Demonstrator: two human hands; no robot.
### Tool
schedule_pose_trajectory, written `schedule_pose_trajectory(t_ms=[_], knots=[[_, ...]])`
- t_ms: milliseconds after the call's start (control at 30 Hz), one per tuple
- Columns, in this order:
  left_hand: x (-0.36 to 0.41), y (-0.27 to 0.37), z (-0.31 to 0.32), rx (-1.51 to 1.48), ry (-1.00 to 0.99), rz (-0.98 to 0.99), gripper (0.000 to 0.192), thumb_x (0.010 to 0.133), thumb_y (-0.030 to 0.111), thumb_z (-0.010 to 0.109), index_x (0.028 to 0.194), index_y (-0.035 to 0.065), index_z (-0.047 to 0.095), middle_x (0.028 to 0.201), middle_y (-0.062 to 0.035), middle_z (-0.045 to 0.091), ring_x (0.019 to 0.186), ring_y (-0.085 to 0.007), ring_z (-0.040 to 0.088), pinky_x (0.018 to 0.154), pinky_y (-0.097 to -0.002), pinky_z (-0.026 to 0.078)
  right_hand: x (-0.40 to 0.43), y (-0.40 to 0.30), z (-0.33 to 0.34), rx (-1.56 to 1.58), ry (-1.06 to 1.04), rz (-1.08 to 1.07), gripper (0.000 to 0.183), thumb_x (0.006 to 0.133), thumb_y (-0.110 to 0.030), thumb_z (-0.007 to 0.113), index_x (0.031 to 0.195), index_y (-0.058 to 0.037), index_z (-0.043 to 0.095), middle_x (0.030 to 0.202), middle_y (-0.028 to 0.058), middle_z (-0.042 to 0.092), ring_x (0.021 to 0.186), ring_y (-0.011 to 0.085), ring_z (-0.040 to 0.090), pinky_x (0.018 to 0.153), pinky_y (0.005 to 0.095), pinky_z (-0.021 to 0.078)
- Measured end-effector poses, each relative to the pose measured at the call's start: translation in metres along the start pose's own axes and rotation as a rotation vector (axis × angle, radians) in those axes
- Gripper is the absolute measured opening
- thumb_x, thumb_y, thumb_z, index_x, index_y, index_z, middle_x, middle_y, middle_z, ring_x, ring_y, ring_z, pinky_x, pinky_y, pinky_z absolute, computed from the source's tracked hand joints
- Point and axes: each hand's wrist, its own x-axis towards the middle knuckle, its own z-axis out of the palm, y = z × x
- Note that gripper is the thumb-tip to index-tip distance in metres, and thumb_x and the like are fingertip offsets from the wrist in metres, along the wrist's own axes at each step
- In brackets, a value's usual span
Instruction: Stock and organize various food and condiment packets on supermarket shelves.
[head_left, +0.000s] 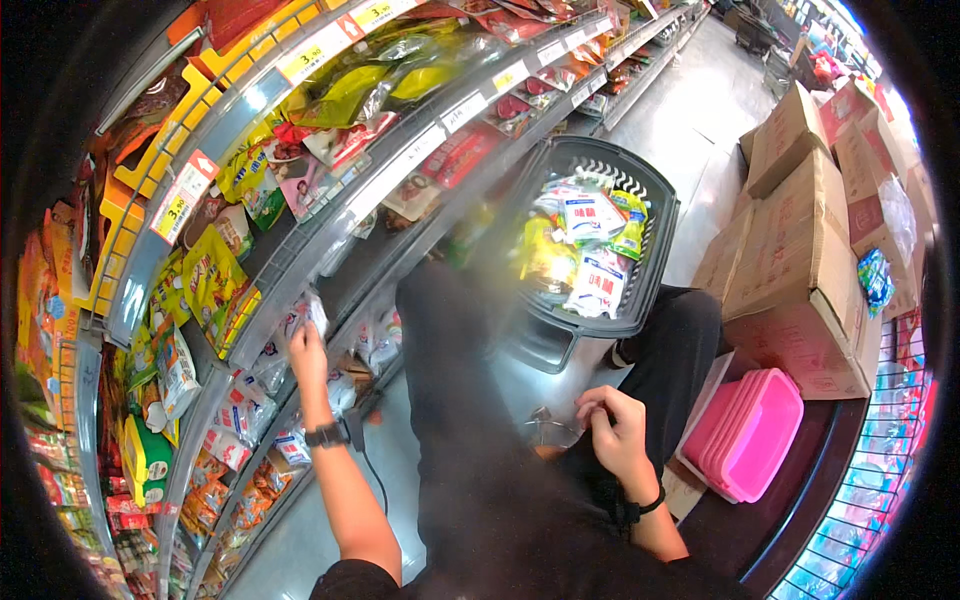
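Observation:
My left hand (309, 352) is at the lower shelves on the left, its fingers closed on a small white packet (313, 313). Near my bent leg, my right hand (615, 424) hangs with curled fingers; whether it holds anything cannot be told. A black plastic shopping basket (667, 202) stands on the floor in front of me, with white packets (596, 285) and a yellow bag (551, 255) in it. Similar white packets (244, 409) lie on a lower shelf below my left hand. A blurred patch covers part of the view between the shelf and the basket.
Store shelves with wire fronts and price strips (405, 161) curve along the left, holding yellow bags (214, 281). At the right stand cardboard boxes (787, 255), stacked pink plastic baskets (761, 435) and a wire rack (862, 487). A cable (375, 480) hangs by my left wrist.

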Motion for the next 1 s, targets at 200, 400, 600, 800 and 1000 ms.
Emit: schedule_pose_trajectory(t_ms=[200, 400, 600, 800, 1000], knots=[[-0.088, 0.093, -0.024, 0.28, -0.053, 0.302, 0.034, 0.104, 0.023, 0.05, 0.084, -0.0044, 0.049, 0.08, -0.0222, 0.05, 0.071, -0.0394, 0.047, 0.068, -0.0443, 0.04, -0.002, 0.001, 0.005, -0.072, -0.078, -0.025, 0.019, 0.083, 0.01, 0.05, 0.092, 0.0027, 0.065, 0.078, 0.0144, 0.066, 0.07, 0.0249, 0.069, 0.065, 0.0331, 0.0536], [-0.139, 0.199, -0.025, 0.148, -0.185, 0.359, 0.029, 0.102, 0.016, 0.055, 0.083, -0.0044, 0.047, 0.077, -0.0184, 0.046, 0.069, -0.034, 0.046, 0.066, -0.0402, 0.04, -0.007, 0.011, 0.016, -0.186, -0.086, -0.126, 0.016, 0.088, 0.006, 0.053, 0.095, 0.0034, 0.067, 0.079, 0.0119, 0.067, 0.069, 0.0185, 0.066, 0.063, 0.0291, 0.0512], [-0.199, 0.25, 0.016, -0.094, -0.457, 0.536, 0.015, 0.097, 0.01, 0.058, 0.088, -0.0014, 0.061, 0.083, -0.0181, 0.055, 0.073, -0.037, 0.056, 0.066, -0.0435, 0.045, -0.011, -0.029, 0.016, 0.074, -0.111, 0.142, 0.032, 0.1, -0.022, 0.056, 0.12, 0.0024, 0.06, 0.085, 0.0118, 0.068, 0.073, 0.0164, 0.066, 0.067, 0.0312, 0.0514], [-0.245, 0.263, 0.045, -0.072, -0.669, 0.563, 0.013, 0.09, 0.009, 0.063, 0.1, 0.0112, 0.071, 0.088, -0.0147, 0.058, 0.08, -0.0366, 0.063, 0.071, -0.0444, 0.052, -0.034, -0.008, -0.002, 0.133, 0.053, 0.092, 0.031, 0.097, -0.022, 0.055, 0.113, 0.0038, 0.062, 0.082, 0.0078, 0.065, 0.075, 0.0124, 0.06, 0.069, 0.0299, 0.05], [-0.257, 0.273, 0.057, -0.075, -0.692, 0.667, 0.008, 0.093, 0.013, 0.064, 0.096, 0.0103, 0.07, 0.085, -0.0119, 0.057, 0.078, -0.0349, 0.063, 0.07, -0.0446, 0.052, -0.049, 0.0, -0.016, 0.211, 0.092, 0.109, 0.03, 0.092, -0.026, 0.058, 0.097, 0.0036, 0.059, 0.08, 0.0083, 0.061, 0.076, 0.0141, 0.057, 0.069, 0.0318, 0.0483]])
